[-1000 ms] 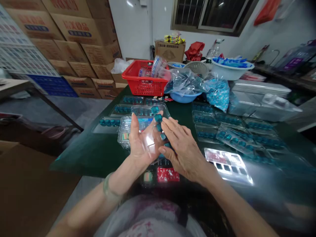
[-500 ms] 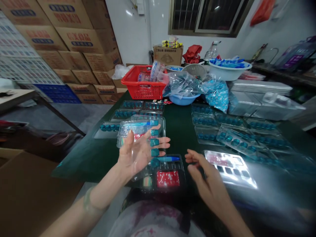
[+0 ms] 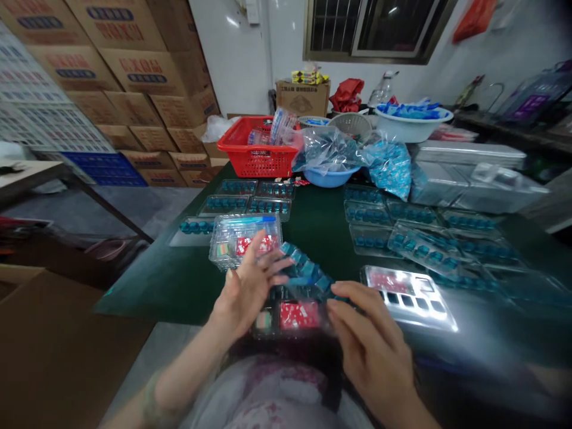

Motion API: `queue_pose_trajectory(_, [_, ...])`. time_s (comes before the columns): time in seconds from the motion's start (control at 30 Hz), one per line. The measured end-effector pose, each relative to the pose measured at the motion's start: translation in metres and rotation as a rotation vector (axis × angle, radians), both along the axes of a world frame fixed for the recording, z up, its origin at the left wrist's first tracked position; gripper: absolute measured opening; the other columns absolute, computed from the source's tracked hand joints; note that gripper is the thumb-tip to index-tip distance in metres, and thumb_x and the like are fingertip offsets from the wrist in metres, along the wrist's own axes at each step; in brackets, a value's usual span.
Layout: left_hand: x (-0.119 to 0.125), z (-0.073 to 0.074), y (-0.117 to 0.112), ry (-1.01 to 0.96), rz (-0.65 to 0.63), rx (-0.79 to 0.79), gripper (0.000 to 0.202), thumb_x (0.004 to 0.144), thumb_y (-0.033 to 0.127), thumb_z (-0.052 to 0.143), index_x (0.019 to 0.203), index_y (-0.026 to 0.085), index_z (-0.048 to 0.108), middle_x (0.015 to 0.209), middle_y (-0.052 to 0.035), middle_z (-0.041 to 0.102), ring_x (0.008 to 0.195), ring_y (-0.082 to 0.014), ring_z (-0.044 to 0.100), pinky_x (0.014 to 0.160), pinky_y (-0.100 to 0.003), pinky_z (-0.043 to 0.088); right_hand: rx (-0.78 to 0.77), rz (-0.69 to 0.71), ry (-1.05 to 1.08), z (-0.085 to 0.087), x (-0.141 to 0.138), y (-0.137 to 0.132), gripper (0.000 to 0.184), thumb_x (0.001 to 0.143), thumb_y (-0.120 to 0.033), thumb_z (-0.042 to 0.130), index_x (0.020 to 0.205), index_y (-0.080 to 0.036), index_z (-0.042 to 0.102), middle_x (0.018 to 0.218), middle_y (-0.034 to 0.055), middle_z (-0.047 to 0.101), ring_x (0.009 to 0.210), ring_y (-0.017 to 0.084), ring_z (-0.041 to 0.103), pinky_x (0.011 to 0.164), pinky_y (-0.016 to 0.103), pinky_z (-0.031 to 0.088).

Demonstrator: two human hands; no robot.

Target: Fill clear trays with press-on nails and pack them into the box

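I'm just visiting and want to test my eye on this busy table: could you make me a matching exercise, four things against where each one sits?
Things:
1. red basket
2. white bowl
3. cardboard box
4. tray of teal pieces

Places:
A. between the left hand and right hand
B. back right, holding blue items
C. by the wall, yellow packs on top
D. left of the light-blue bowl

Pairs: 1-D, 2-B, 3-C, 4-A.

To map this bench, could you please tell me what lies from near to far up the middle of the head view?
red-labelled pack → stack of clear packs → flat trays of teal pieces → red basket → cardboard box
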State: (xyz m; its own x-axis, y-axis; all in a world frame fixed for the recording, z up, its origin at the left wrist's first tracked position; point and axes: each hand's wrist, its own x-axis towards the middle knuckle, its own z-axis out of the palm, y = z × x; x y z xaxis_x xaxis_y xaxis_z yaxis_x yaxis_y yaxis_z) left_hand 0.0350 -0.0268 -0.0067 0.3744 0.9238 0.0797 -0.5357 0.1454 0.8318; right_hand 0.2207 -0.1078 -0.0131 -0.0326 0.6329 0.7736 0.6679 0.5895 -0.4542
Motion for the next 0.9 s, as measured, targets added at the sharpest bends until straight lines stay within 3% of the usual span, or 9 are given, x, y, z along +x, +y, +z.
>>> queue_pose_trajectory(0.07, [-0.018,-0.008,-0.003,0.227,0.139,0.097,0.070,0.072,0.054,0.060,0.131,0.024,0.038,0.118,-0.0105,0.054,0.109,-0.0286,0.048,0.086,-0.037,0.041,-0.174,0.021,0.163,0.004,0.005,-0.002,0.023,0.081,-0.007,0.053,0.098,-0.021,0.058,0.102,0.0067,0.060,0.093,0.018,0.059,0.079,0.033,0.051])
queue_pose_trajectory(0.17, [-0.036,-0.014,-0.010,0.552,0.185,0.091,0.039,0.079,0.036,0.059,0.114,0.019,0.057,0.099,-0.0079,0.064,0.094,-0.0209,0.056,0.083,-0.030,0.042,-0.446,0.078,0.366,0.002,0.005,0.001,0.015,0.085,-0.018,0.052,0.098,-0.023,0.058,0.094,0.0032,0.063,0.084,0.016,0.061,0.069,0.027,0.053])
queue_pose_trajectory(0.3, [-0.038,-0.015,-0.015,0.692,0.243,0.060,0.026,0.076,0.034,0.063,0.095,0.016,0.064,0.075,-0.0028,0.065,0.072,-0.0149,0.058,0.069,-0.024,0.046,-0.716,0.148,0.585,-0.014,-0.002,0.014,0.021,0.086,-0.032,0.051,0.102,-0.019,0.057,0.089,0.0043,0.064,0.079,0.017,0.061,0.064,0.028,0.053])
queue_pose_trajectory(0.43, [-0.029,-0.019,-0.009,0.701,0.285,0.048,0.040,0.073,0.036,0.066,0.105,0.015,0.056,0.060,0.0018,0.057,0.052,-0.0111,0.052,0.050,-0.022,0.043,-0.747,0.061,0.601,-0.039,-0.004,0.027,0.037,0.084,-0.036,0.052,0.115,-0.016,0.050,0.086,0.0058,0.064,0.076,0.018,0.061,0.061,0.029,0.052])
queue_pose_trajectory(0.6, [-0.023,-0.029,0.001,0.684,0.285,0.057,0.045,0.070,0.035,0.068,0.107,0.014,0.054,0.055,0.0045,0.053,0.043,-0.0085,0.047,0.042,-0.020,0.038,-0.708,-0.031,0.414,-0.058,-0.001,0.034,0.042,0.083,-0.032,0.053,0.120,-0.013,0.048,0.082,0.0061,0.064,0.072,0.018,0.061,0.066,0.032,0.050])
queue_pose_trajectory(0.67, [-0.022,-0.030,0.004,0.667,0.299,0.039,0.041,0.067,0.035,0.070,0.101,0.015,0.058,0.054,0.0042,0.053,0.041,-0.0078,0.045,0.040,-0.019,0.036,-0.729,-0.037,0.415,-0.060,-0.001,0.036,0.041,0.082,-0.032,0.053,0.118,-0.012,0.049,0.082,0.0066,0.064,0.071,0.018,0.061,0.065,0.032,0.050])
queue_pose_trajectory(0.77, [-0.020,-0.030,0.009,0.665,0.312,0.034,0.036,0.065,0.035,0.071,0.094,0.015,0.062,0.055,0.0034,0.053,0.041,-0.0072,0.044,0.039,-0.019,0.035,-0.801,-0.013,0.554,-0.059,-0.003,0.038,0.043,0.081,-0.036,0.056,0.116,-0.013,0.050,0.082,0.0064,0.063,0.068,0.018,0.060,0.051,0.027,0.048])
queue_pose_trajectory(0.9, [-0.019,-0.022,0.017,0.736,0.312,0.121,0.030,0.071,0.034,0.066,0.095,0.017,0.064,0.066,-0.0002,0.057,0.051,-0.0104,0.049,0.049,-0.023,0.042,-0.882,0.054,0.796,-0.045,-0.004,0.041,0.044,0.077,-0.040,0.061,0.113,-0.017,0.050,0.079,0.0032,0.062,0.061,0.015,0.057,0.041,0.022,0.044])
